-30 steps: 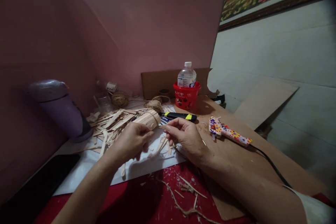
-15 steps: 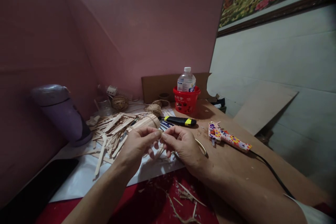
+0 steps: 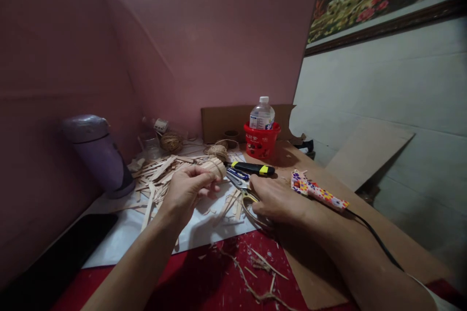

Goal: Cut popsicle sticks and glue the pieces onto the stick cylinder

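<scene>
My left hand (image 3: 189, 189) is closed round a small bundle of wooden sticks (image 3: 216, 167) tied with twine, held just above the white sheet (image 3: 124, 228). My right hand (image 3: 279, 200) lies low on the table with its fingers on the yellow handles of a pair of scissors (image 3: 243, 188), whose blades point away toward the yellow-and-black utility knife (image 3: 251, 169). A heap of loose wooden sticks (image 3: 160, 175) lies behind and left of my left hand.
A flower-patterned glue gun (image 3: 317, 190) with a black cord lies at right on brown board. A red tub (image 3: 261, 142) holding a water bottle stands at the back, near twine balls (image 3: 170, 142). A purple flask (image 3: 97, 153) stands left; a black phone (image 3: 54, 262) lies near left.
My right hand has left the bundle and dropped to the right onto the scissors. My left hand keeps the bundle and has lifted it slightly. The view has shifted a little.
</scene>
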Demonstrator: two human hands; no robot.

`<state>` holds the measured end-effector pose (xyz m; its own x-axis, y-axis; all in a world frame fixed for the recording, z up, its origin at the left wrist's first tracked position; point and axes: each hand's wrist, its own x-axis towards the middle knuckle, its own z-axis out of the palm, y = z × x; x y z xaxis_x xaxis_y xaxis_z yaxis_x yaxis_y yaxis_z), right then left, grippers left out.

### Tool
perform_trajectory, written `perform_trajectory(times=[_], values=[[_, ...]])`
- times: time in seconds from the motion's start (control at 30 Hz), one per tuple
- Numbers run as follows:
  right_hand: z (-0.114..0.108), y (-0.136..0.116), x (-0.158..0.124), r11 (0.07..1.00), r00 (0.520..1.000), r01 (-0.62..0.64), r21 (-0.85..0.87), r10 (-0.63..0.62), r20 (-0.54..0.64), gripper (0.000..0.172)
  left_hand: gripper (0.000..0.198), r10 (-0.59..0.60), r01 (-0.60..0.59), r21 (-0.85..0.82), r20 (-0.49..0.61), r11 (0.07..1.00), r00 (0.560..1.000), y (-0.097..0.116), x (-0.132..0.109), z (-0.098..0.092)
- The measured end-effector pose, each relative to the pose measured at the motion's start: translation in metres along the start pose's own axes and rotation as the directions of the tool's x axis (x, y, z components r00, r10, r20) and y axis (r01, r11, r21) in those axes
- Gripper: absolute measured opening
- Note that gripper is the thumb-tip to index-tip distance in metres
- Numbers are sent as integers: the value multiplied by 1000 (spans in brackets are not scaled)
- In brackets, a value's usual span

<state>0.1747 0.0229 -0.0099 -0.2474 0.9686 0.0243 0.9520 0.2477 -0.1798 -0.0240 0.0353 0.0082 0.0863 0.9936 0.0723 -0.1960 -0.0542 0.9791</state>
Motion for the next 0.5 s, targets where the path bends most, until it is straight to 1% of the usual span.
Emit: perform_trajectory(times=[0.07,0.13,0.2,0.23,0.27,0.33,0.37,0.43,0.5], values=[[-3,2,0,998,1000,-4,66,3,14,26,15,20,-20,-11,-6,1000,1000,1,1,-1],[-11,4,-1,970,997,-58,235,45,63,30,17,41,-42,-27,-29,999,999,3,2,-3],[-21,4,-3,886,987,-148,439,107,117,32,18,53,-55,-35,-45,998,998,4,3,-6],[-25,4,-5,834,984,-176,523,128,125,31,18,51,-53,-37,-46,998,998,4,3,-7],[-29,4,-6,788,984,-176,590,133,116,29,19,48,-50,-41,-46,998,998,4,3,-8],[-31,4,-9,679,991,-135,722,107,85,22,20,40,-42,-53,-42,998,998,5,3,-8],[-30,4,-10,605,994,-111,789,81,77,21,20,34,-36,-62,-37,997,999,5,2,-8],[-24,3,-11,426,997,-81,901,23,78,26,20,10,-12,-85,-27,996,1000,6,2,-7],[-17,1,-10,258,998,-69,964,25,65,34,21,-17,15,-113,-18,993,1000,7,2,-7]])
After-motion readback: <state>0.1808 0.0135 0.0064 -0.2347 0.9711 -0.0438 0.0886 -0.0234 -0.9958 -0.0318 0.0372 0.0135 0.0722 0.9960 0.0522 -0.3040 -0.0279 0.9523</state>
